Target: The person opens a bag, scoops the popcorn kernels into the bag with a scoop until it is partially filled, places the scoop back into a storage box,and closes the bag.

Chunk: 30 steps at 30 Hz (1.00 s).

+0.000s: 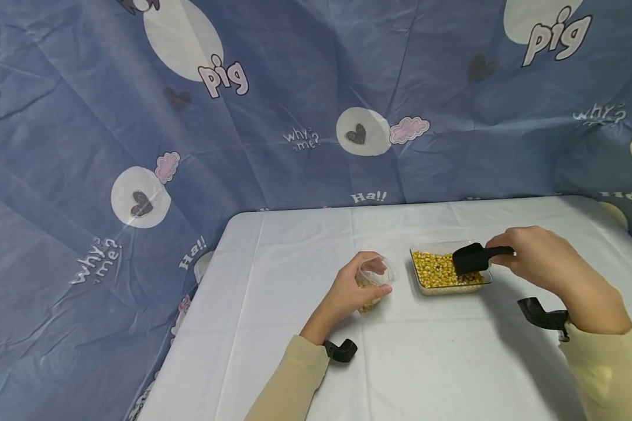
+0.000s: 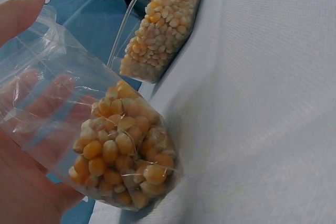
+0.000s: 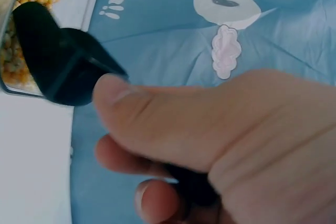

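My left hand (image 1: 355,289) grips a small clear plastic bag (image 1: 374,279) that stands on the white table (image 1: 295,280). In the left wrist view the bag (image 2: 113,145) is partly filled with yellow corn kernels, my fingers (image 2: 16,14) curled round its open top. My right hand (image 1: 537,257) holds the handle of a black scoop (image 1: 471,258). The scoop's bowl sits over a clear rectangular tray (image 1: 449,271) of corn kernels, right of the bag. In the right wrist view the scoop (image 3: 58,64) reaches over the tray (image 3: 16,51), my thumb (image 3: 157,119) on its handle.
A blue printed cloth (image 1: 295,105) hangs behind and to the left of the table. The table's left edge (image 1: 189,327) lies close to my left arm. Black wrist mounts (image 1: 542,316) show by both sleeves.
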Motion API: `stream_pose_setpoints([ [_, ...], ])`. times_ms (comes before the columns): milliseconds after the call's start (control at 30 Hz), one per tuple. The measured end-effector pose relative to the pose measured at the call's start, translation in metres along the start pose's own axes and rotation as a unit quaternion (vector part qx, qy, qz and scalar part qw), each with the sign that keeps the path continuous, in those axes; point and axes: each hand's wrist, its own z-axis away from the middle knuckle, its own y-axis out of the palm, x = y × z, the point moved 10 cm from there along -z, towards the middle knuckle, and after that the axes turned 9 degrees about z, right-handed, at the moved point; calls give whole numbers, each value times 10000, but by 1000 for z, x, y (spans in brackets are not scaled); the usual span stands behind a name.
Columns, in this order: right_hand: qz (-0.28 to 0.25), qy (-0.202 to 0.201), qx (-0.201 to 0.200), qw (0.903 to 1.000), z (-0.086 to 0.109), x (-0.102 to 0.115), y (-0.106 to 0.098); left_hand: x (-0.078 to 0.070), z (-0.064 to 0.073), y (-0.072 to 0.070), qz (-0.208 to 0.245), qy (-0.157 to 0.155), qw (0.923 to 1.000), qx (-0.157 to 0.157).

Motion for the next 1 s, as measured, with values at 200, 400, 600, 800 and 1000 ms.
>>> stream_pose_setpoints([
  [200,15,24,170,9999,4,2,-1,-1,0,1,19,-79,10000,5],
  [400,-230,-36,427,9988,4,4,3,0,0,1,0,-132,9999,-31],
  [600,-515,-339,311,9976,1,7,8,0,1,1,18,-165,9999,-43],
  [800,-746,-457,475,9950,-6,4,22,1,0,1,19,-183,9998,-50],
  [1000,-1219,-390,809,9885,-10,1,39,1,1,2,20,-165,9999,9],
])
